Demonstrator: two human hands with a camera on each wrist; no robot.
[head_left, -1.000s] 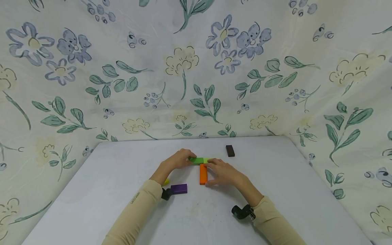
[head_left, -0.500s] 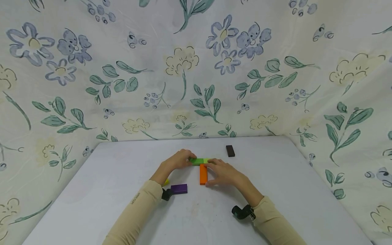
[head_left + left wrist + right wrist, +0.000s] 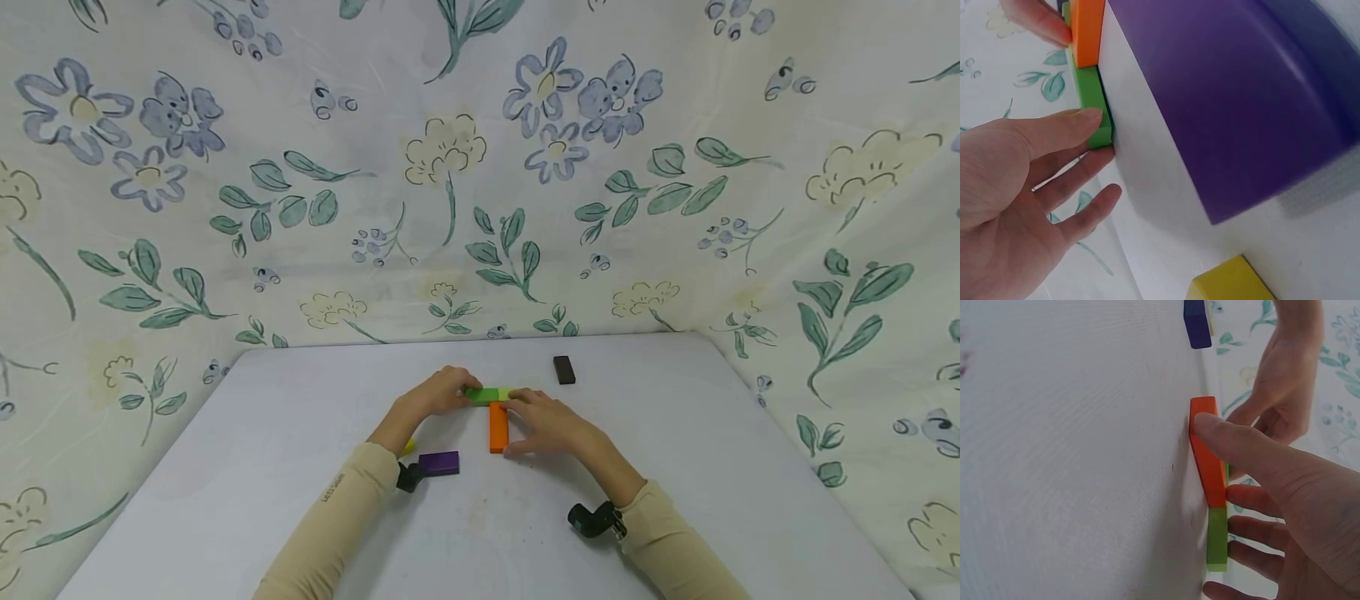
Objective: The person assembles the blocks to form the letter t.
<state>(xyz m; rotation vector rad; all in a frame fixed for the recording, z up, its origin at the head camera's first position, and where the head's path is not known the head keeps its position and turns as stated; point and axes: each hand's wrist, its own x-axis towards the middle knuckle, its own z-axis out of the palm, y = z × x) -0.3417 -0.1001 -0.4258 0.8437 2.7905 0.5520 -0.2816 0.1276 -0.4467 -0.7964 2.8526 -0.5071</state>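
A green block [image 3: 483,397] and a light green block [image 3: 506,394] lie end to end across the white table. An orange block [image 3: 498,428] runs toward me from where they join, forming a T. My left hand [image 3: 435,393] pinches the green block's left end, thumb on the near side and fingers around the end, as the left wrist view shows. My right hand [image 3: 551,423] has its thumb on the orange block's near end in the right wrist view. Its other fingers reach to the far side, along the light green block [image 3: 1217,540].
A purple block [image 3: 438,463] lies by my left wrist. Partly hidden behind that wrist is a yellow block [image 3: 407,447]. A dark brown block [image 3: 564,369] sits farther back on the right. Flowered cloth [image 3: 450,208] rises behind the table [image 3: 315,392].
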